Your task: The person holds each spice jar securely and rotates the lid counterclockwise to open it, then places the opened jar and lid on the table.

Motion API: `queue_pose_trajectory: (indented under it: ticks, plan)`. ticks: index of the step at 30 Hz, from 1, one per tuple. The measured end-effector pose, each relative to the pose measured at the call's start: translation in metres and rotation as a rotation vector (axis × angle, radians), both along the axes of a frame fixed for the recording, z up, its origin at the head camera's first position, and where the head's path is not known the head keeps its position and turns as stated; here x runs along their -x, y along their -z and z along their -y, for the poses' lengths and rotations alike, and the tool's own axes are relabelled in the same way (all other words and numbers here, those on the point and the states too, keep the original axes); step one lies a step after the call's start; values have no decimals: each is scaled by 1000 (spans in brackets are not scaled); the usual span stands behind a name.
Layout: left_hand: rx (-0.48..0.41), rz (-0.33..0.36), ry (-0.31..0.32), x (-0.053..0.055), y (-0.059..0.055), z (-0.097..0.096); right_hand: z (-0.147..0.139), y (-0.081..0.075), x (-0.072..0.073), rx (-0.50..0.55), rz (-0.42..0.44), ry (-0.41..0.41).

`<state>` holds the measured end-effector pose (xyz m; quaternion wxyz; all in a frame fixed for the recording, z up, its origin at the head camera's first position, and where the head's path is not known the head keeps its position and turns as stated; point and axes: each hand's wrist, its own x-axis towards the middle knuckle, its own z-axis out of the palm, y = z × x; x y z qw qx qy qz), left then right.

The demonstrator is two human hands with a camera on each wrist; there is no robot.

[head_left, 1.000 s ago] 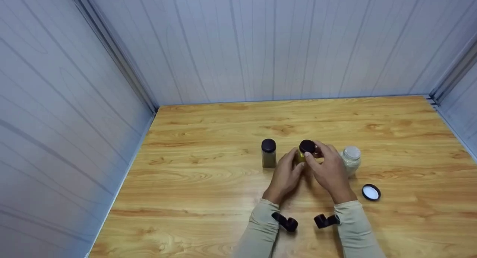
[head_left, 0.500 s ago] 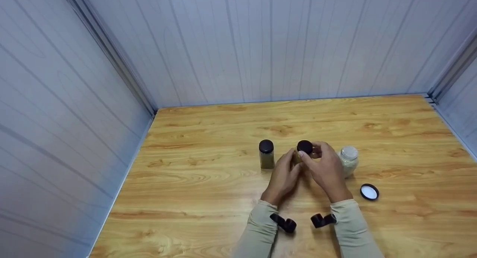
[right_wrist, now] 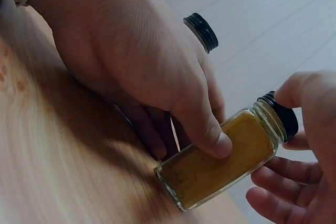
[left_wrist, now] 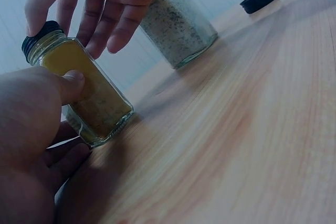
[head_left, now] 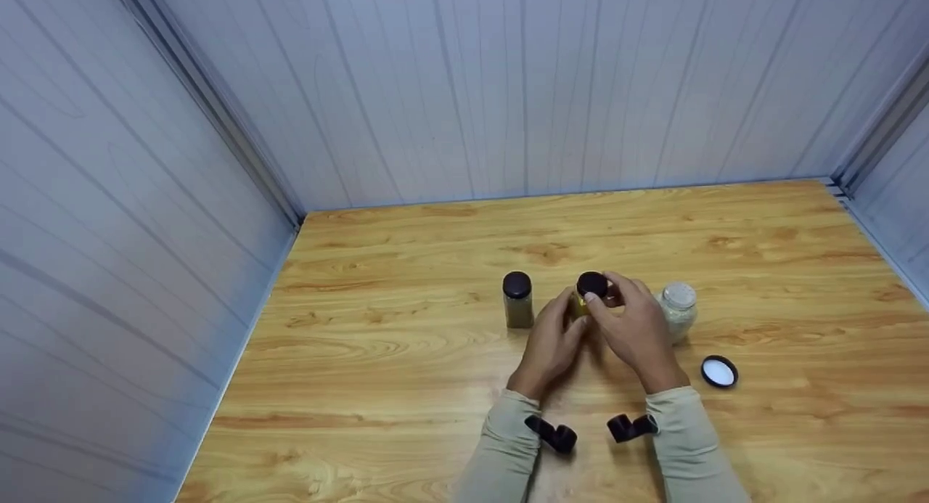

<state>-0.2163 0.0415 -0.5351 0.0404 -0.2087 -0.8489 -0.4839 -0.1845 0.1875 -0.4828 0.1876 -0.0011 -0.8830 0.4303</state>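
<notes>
A square glass spice jar of yellow-brown powder [right_wrist: 215,161] stands between my hands, its base on or very near the table. My left hand [head_left: 548,343] grips the jar's body, its thumb pressed along one flat side. With thumb and fingers my right hand [head_left: 635,332] pinches the jar's black lid [head_left: 592,284], which sits on the neck. Just right of that hand stands an uncapped glass jar [head_left: 679,311] with pale speckled contents. To the left of my left hand, a second black-capped jar [head_left: 518,311] holds darker greenish-brown contents.
A loose black lid [head_left: 719,372] with a white liner lies inside up on the wooden table [head_left: 363,387], right of my right wrist. Pale panel walls [head_left: 493,89] enclose the table at the back and sides. Black wrist mounts [head_left: 555,436] stick out from both sleeves.
The head view has shifted slightly. Both hands keep their hold on the jar and its lid, with only a small shift of the right fingers around the lid.
</notes>
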Motion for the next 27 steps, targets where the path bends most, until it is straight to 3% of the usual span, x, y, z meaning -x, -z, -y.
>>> queue_pose_trajectory:
  ticks: [5,15,27]
  plan:
    - [16,-7,-1,0,0,0,1,-1,1,0,26,0]
    - [20,-14,1,1,-1,-1,1,0,3,-7,-36,14]
    - [10,-5,3,0,-1,1,2,0,1,16,-41,9]
